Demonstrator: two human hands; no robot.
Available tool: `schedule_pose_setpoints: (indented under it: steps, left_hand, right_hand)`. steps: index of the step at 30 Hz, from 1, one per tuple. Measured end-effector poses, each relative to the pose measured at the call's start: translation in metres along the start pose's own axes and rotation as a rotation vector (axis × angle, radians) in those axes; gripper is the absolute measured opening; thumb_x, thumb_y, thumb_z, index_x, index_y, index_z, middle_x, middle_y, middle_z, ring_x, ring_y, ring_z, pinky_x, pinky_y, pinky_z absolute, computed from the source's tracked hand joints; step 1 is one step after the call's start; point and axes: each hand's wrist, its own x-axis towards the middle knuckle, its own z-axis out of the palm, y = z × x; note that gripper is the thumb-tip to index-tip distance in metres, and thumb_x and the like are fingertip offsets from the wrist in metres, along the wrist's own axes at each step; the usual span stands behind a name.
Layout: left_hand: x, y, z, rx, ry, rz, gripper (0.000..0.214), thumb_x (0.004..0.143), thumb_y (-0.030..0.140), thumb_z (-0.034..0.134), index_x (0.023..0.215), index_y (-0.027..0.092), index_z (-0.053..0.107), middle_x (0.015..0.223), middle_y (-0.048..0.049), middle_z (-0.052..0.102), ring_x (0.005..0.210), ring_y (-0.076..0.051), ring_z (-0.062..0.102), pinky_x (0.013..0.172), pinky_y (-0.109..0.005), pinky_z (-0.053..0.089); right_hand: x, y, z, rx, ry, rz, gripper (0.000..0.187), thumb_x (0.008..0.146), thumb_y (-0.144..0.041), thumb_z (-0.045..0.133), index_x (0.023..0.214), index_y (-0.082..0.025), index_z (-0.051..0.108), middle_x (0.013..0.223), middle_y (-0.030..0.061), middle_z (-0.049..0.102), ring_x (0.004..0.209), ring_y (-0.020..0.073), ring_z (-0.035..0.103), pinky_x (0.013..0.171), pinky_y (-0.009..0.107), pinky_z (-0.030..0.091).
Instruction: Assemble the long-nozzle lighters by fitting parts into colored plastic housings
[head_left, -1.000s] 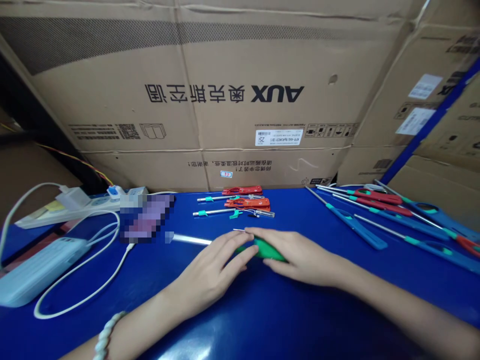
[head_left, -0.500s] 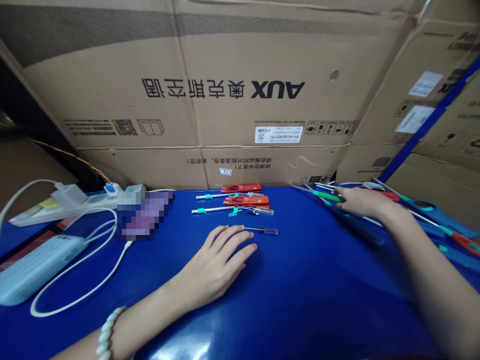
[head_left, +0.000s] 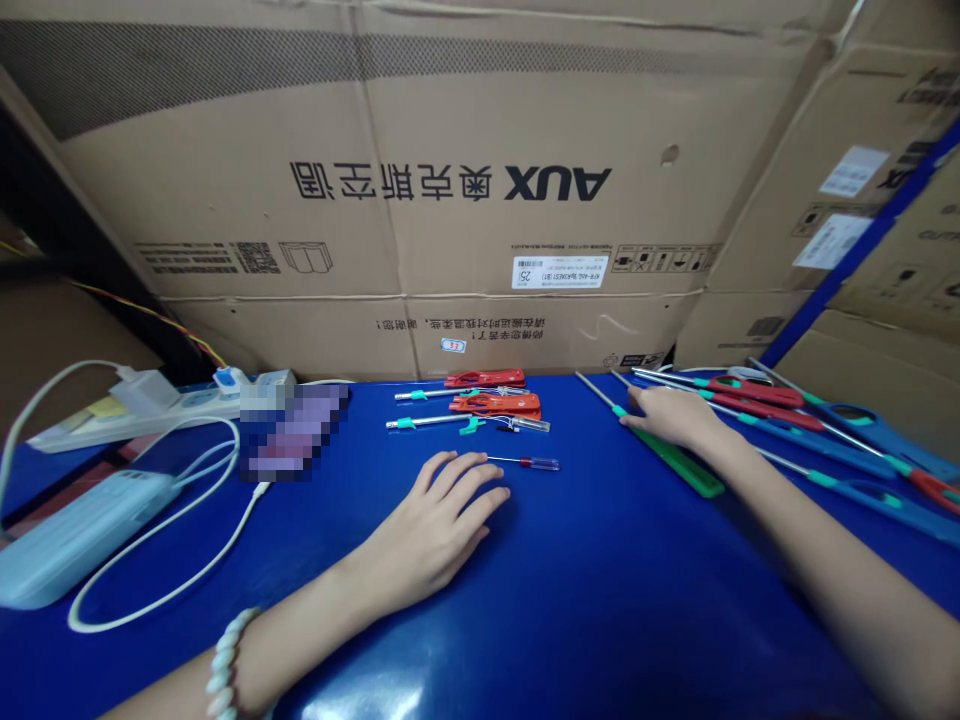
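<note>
My left hand (head_left: pixel 442 525) lies over the blue tabletop with fingers spread, holding nothing. Its fingertips are close to a small screwdriver (head_left: pixel 541 463) with a clear purple handle. Behind it are two opened long-necked lighters, with red casings (head_left: pixel 495 404), metal tubes (head_left: pixel 431 422) and loose wires. At the right, my right hand (head_left: pixel 671 415) is closed at the front end of a green long-necked lighter (head_left: pixel 679 462), whose tube points away to the left. My fingertips are partly hidden. The tip of another metal tube (head_left: pixel 621 379) shows beside them.
Several red and blue long-necked lighters (head_left: pixel 847 492) lie at the right. On the left are a light blue power bank (head_left: pixel 90 535), a white cable (head_left: pixel 161 612), a blurred-out phone (head_left: pixel 304 430) and a power strip (head_left: pixel 195 405). A cardboard wall (head_left: pixel 450 120) stands behind.
My right hand has shifted slightly left and lower, and the green lighter's handle now shows below it. The other lighters at the right are more visible. My left hand has hardly moved.
</note>
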Motion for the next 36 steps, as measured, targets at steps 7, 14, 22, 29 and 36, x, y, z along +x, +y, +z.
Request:
schedule_pose_setpoints:
  steps: [7,14,22,29,36]
  left_hand:
    - [0.000,-0.005,0.000,-0.015,-0.064,-0.031,0.032,0.092,0.015,0.043,0.124,0.019,0.048,0.129,-0.0095,0.051,0.126,-0.029,0.038,0.103,-0.051,0.030]
    - [0.000,-0.010,0.003,-0.031,-0.115,-0.061,0.030,0.092,0.016,0.044,0.122,0.018,0.048,0.126,-0.0094,0.051,0.125,-0.029,0.038,0.103,-0.050,0.030]
    - [0.000,-0.012,0.004,-0.061,-0.122,-0.075,0.027,0.093,0.018,0.045,0.120,0.019,0.049,0.123,-0.0096,0.052,0.122,-0.028,0.041,0.100,-0.049,0.033]
    - [0.000,-0.012,0.004,-0.076,-0.135,-0.079,0.027,0.094,0.018,0.044,0.120,0.018,0.048,0.122,-0.0094,0.052,0.121,-0.028,0.041,0.100,-0.049,0.033]
    - [0.000,-0.013,0.007,-0.088,-0.132,-0.083,0.025,0.095,0.019,0.043,0.119,0.019,0.049,0.121,-0.0098,0.053,0.119,-0.027,0.042,0.099,-0.048,0.035]
  right_hand:
    - [0.006,0.011,0.005,-0.028,-0.039,0.074,0.028,0.088,-0.034,0.050,0.100,-0.012,0.065,0.104,0.0174,0.067,0.100,0.0311,0.063,0.071,0.034,0.045]
    - [0.008,0.014,0.008,-0.029,-0.027,0.124,0.029,0.086,-0.032,0.053,0.100,-0.012,0.067,0.104,0.0179,0.067,0.098,0.0301,0.063,0.072,0.034,0.045]
    - [0.007,0.009,0.008,-0.029,0.022,0.172,0.027,0.083,-0.032,0.056,0.097,-0.013,0.069,0.102,0.0180,0.068,0.097,0.0297,0.064,0.075,0.035,0.046]
    - [0.000,0.004,0.004,-0.018,0.112,0.166,0.018,0.081,-0.022,0.056,0.088,-0.011,0.069,0.096,0.0195,0.069,0.092,0.0307,0.066,0.071,0.035,0.046]
    - [-0.015,-0.038,-0.005,0.089,0.319,-0.133,0.022,0.092,-0.026,0.045,0.096,-0.013,0.062,0.099,0.0167,0.067,0.090,0.0270,0.065,0.073,0.034,0.048]
